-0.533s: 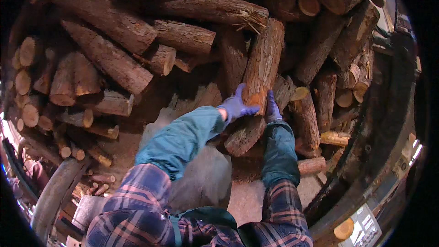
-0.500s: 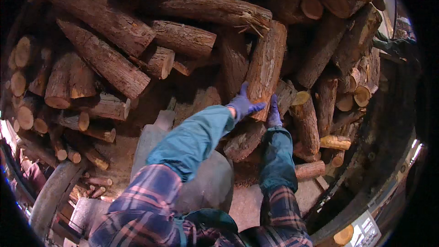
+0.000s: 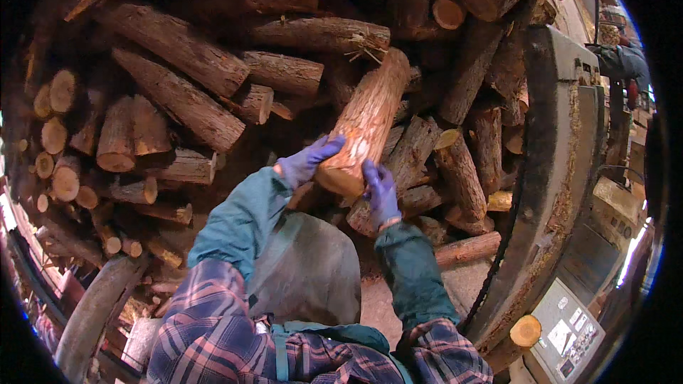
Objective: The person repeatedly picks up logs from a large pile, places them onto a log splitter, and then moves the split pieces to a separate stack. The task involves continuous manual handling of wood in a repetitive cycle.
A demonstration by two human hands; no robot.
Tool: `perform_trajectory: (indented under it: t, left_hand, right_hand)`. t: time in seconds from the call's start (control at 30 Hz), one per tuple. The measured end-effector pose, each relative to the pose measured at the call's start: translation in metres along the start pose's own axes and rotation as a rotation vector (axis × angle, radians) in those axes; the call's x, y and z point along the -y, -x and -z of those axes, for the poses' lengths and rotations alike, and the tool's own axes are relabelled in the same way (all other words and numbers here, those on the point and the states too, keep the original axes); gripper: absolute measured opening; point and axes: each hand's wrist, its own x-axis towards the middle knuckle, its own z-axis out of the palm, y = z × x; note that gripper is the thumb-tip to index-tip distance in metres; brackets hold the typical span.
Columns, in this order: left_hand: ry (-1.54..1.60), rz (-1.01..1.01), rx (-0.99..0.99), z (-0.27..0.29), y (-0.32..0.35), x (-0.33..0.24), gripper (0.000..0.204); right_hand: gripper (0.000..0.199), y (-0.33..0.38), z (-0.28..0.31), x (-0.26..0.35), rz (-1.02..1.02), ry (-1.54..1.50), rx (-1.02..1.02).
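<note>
A thick bark-covered log (image 3: 366,124) is held between my two gloved hands, its cut end toward me and its far end leaning up to the pile. My left hand (image 3: 311,158), in a purple glove, grips the near end's left side. On the right side of that end, my right hand (image 3: 382,190) presses with its thumb on the bark and its fingers partly hidden underneath. Just beyond the far end lies another log (image 3: 327,32) with a splintered tip. A log with rough bark (image 3: 413,153) rests right of my right hand.
Stacked logs (image 3: 178,96) fill the far side and left. At right runs a long worn machine beam (image 3: 562,171) with sawdust along it. A control panel (image 3: 569,331) and a cut log end (image 3: 525,330) sit at lower right. A curved metal piece (image 3: 96,313) stands at lower left.
The held log has come nearer to me and to the left, tilting further over. Both hands moved left with it, and my view has turned, showing more of the beam at right.
</note>
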Motion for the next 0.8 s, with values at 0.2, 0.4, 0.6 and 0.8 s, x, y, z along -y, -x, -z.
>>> perform_trajectory:
  t: [0.2, 0.4, 0.6, 0.8]
  left_hand:
    - [-0.199, 0.133, -0.087, -0.023, 0.099, 0.011, 0.090]
    - [-0.927, 0.127, -0.497, -0.062, 0.119, 0.089, 0.123]
    - [-0.850, 0.581, -0.384, -0.132, 0.220, 0.090, 0.089]
    - [-0.796, 0.656, 0.231, -0.162, 0.249, 0.038, 0.060]
  right_hand:
    - [0.103, -0.086, 0.034, -0.066, -0.369, -0.881, 0.371]
    - [0.091, -0.098, 0.018, -0.090, -0.258, -0.819, 0.411]
    - [0.080, 0.024, 0.030, -0.092, -0.441, -0.862, 0.511]
    - [0.070, 0.171, 0.048, -0.045, -0.576, -0.879, 0.762]
